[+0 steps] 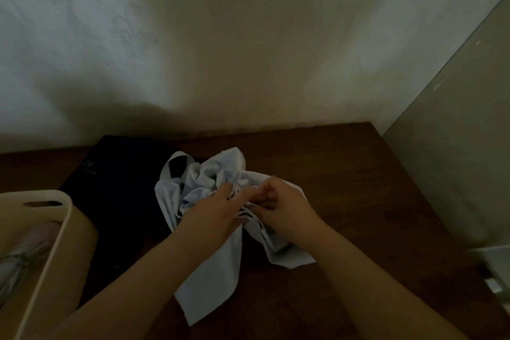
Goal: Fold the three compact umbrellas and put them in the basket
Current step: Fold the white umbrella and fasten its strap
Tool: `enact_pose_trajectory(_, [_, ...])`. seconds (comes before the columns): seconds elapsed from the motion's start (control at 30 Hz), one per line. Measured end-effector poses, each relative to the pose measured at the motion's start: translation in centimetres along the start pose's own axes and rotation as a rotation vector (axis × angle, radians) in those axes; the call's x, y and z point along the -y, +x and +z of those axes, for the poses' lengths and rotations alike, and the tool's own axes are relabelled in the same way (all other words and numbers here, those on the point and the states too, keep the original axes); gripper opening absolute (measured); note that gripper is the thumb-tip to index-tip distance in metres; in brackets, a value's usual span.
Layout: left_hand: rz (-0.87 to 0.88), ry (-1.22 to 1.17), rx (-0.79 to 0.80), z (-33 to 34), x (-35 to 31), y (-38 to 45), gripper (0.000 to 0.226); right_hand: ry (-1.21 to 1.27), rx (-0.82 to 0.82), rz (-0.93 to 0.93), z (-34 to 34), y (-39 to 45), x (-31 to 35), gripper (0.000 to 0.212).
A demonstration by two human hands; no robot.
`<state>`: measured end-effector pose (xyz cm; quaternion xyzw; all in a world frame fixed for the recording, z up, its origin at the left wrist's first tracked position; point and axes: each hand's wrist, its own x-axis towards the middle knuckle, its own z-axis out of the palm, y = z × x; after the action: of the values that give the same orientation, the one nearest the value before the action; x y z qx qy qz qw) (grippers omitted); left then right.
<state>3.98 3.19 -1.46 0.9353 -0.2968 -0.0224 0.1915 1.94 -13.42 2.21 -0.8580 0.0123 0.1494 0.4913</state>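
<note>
**A:** How far had you got with the umbrellas at that point?

**B:** By my reading, about a third. You had one folded umbrella (23,252), pale and strapped round its middle, already lying inside the cream basket (59,232) at the left edge of the wooden table (358,188). That one looked done.

**A:** And the one in your hands?

**B:** The white umbrella (209,270) was on the table in front of you, its canopy loose and crumpled, nowhere near a tight roll. Your left hand (214,214) lay on the bunched cloth with its fingers curled into the folds, and your right hand (278,203) was pinching a pleat of fabric just beside it, so the two hands nearly touched. You seemed to be gathering the panels; I couldn't see the shaft or the strap.

**A:** What was left?

**B:** You had that white one to roll, fasten and drop in. Then the black umbrella (118,190), which lay spread flat between the basket and the white one, partly under it, apparently untouched. So two were left, as far as I could judge in that dim light.
</note>
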Motion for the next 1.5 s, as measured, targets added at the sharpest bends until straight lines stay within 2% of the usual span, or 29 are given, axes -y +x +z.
enact_pose_trajectory(0.07, [0.009,0.014,0.016,0.3,0.4,-0.1,0.057,0.048,0.046,0.004,-0.1,-0.4,-0.4,0.012])
enact_pose_trajectory(0.13, [-0.034,0.006,0.004,0.1,0.4,-0.2,0.045,-0.008,0.094,0.009,-0.5,-0.5,-0.4,0.015])
enact_pose_trajectory(0.23, [-0.128,0.001,0.008,-0.2,1.0,-0.1,0.041,-0.445,0.075,0.041,-2.1,-0.5,-1.3,0.029])
enact_pose_trajectory(0.3, [-0.161,0.01,0.007,-0.5,1.4,0.0,0.042,-0.6,0.077,0.113,-3.2,-0.7,-2.3,0.04])
enact_pose_trajectory(0.4, [-0.211,0.007,-0.01,-0.6,1.8,0.4,0.043,-0.395,0.154,0.354,-3.1,-1.4,-3.4,0.048])
enact_pose_trajectory(0.5, [-0.224,0.024,-0.001,-0.7,1.8,0.7,0.042,-0.383,0.194,0.576,-3.2,-1.3,-4.3,0.054])
enact_pose_trajectory(0.57, [-0.21,0.049,0.021,-0.6,2.0,1.0,0.041,-0.32,0.101,0.67,-4.4,-1.2,-4.2,0.042])
enact_pose_trajectory(0.67, [-0.161,0.015,0.038,0.0,2.2,1.1,0.041,-0.221,-0.263,0.514,-6.9,-0.7,-4.0,0.021])
enact_pose_trajectory(0.7, [-0.143,-0.014,0.03,0.2,2.3,1.1,0.041,-0.207,-0.299,0.449,-7.3,-0.8,-3.7,0.02])
enact_pose_trajectory(0.77, [-0.134,-0.034,0.02,0.3,2.5,1.0,0.042,-0.112,-0.246,0.378,-7.7,-1.3,-3.1,0.019])
enact_pose_trajectory(0.83, [-0.17,0.001,0.062,0.1,2.4,1.1,0.044,0.055,-0.156,0.391,-7.8,-1.9,-3.1,0.015])
enact_pose_trajectory(0.9, [-0.197,0.029,0.089,-0.3,2.0,1.3,0.044,0.047,-0.139,0.418,-7.9,-1.9,-3.5,0.013])
enact_pose_trajectory(0.93, [-0.2,0.036,0.078,-0.5,1.8,1.4,0.043,-0.008,-0.185,0.437,-8.0,-1.7,-3.7,0.011])
enact_pose_trajectory(1.03, [-0.186,-0.011,0.01,-1.1,1.7,1.7,0.04,-0.025,-0.329,0.552,-8.4,-1.1,-3.8,0.012])
enact_pose_trajectory(1.17, [-0.179,-0.013,0.043,-1.8,1.7,1.9,0.043,0.215,-0.125,0.783,-7.5,-1.5,-3.2,0.025])
enact_pose_trajectory(1.27, [-0.149,0.038,0.079,-2.0,1.2,1.7,0.048,0.222,-0.1,0.729,-6.1,-1.4,-3.8,0.02])
enact_pose_trajectory(1.4, [-0.167,0.07,0.116,-2.3,1.1,1.6,0.061,-0.09,-0.252,0.532,-6.4,-0.6,-4.9,0.016])
enact_pose_trajectory(1.5, [-0.163,0.068,0.123,-2.0,1.3,1.7,0.062,-0.125,-0.399,0.47,-7.3,-0.6,-5.0,0.03])
